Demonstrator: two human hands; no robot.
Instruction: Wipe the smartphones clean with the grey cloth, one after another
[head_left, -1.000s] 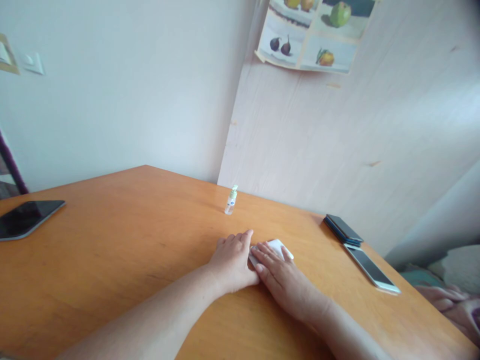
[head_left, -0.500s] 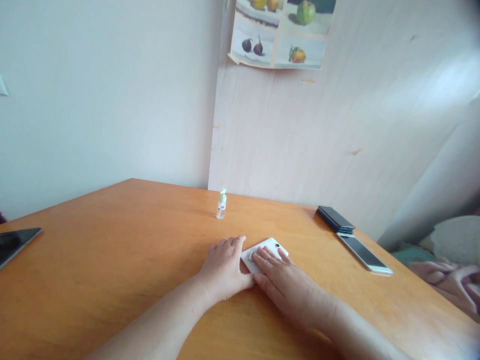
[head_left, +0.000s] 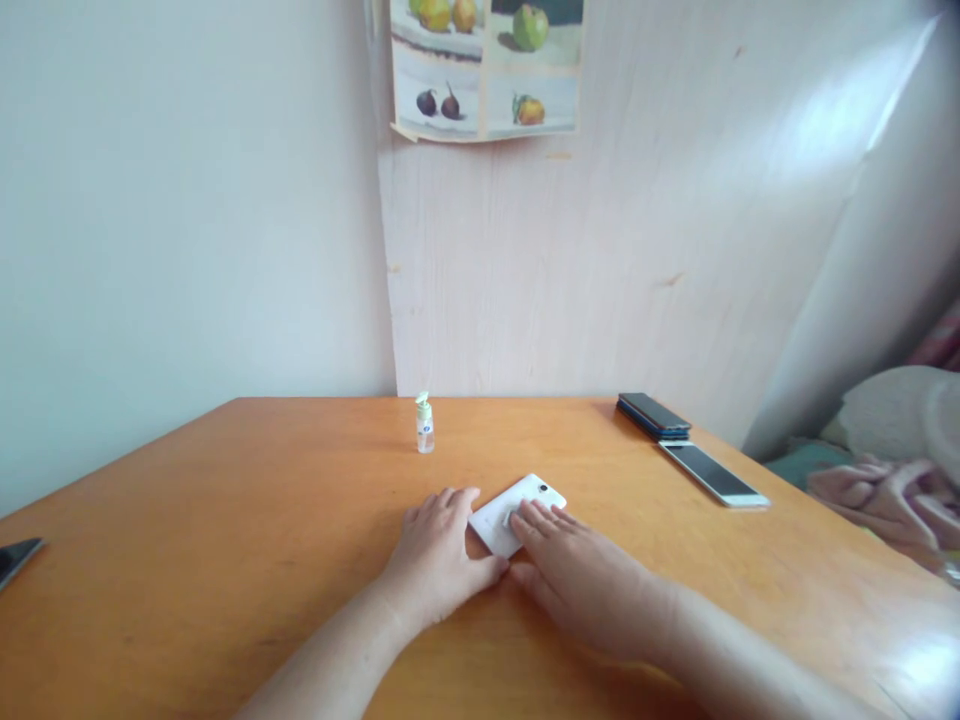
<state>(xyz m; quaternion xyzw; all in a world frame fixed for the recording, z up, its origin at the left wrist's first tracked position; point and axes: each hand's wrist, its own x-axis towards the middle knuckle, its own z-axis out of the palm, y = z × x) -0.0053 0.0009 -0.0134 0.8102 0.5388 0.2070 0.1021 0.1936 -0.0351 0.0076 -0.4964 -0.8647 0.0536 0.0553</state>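
Note:
A white smartphone (head_left: 491, 522) lies back side up on the wooden table, its camera lens toward the far right corner. My left hand (head_left: 435, 553) is beside its left edge, thumb and fingers spread apart around the near left corner. My right hand (head_left: 589, 575) lies flat with outstretched fingers over the right part of the phone's back, fingertips resting on it. Under those fingertips shows a small, pale raised thing, too covered to make out. The phone's near right side is hidden by the right hand.
A small clear pump bottle (head_left: 425, 430) stands behind the phone on the table (head_left: 225, 500). To the right lie a stack of dark phones (head_left: 654, 415) and a white-framed phone (head_left: 712, 474). A dark device's corner (head_left: 19, 558) shows at far left; crumpled cloth (head_left: 885, 495) is at right.
My view has tilted and turned slightly right, shifting the scene. My right hand's fingers have drawn back a little toward me, showing more of the phone. The left hand stays beside it.

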